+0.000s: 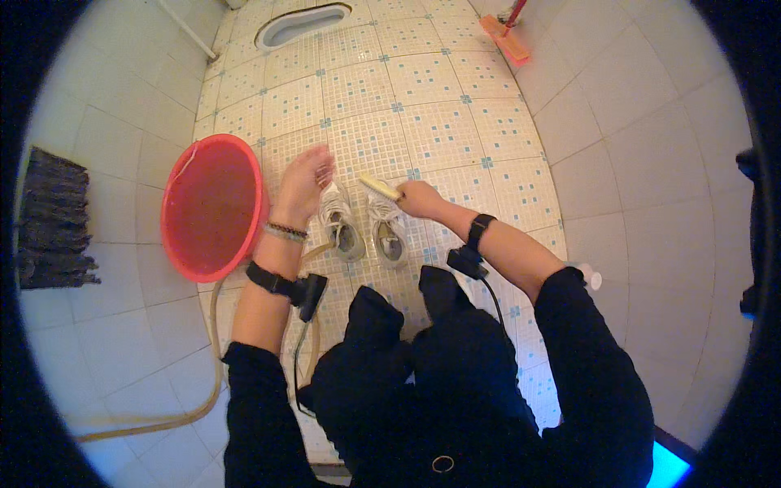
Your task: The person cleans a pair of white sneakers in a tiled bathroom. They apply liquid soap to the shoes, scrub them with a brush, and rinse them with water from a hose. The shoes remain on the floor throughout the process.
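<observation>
Two pale lace-up shoes stand side by side on the tiled floor, the left shoe and the right shoe, toes pointing away from me. My right hand grips the end of a yellow scrubbing brush, which lies over the toe of the right shoe. Blurred, with its fingers curled, my left hand is beside the toe of the left shoe. Whether it holds anything cannot be made out. Both forearms wear black straps with small cabled devices.
A red basin of water stands at the left. A beige hose runs below it. Farther off are a squat toilet and an orange floor brush at the right wall. A dark cloth hangs on the left wall.
</observation>
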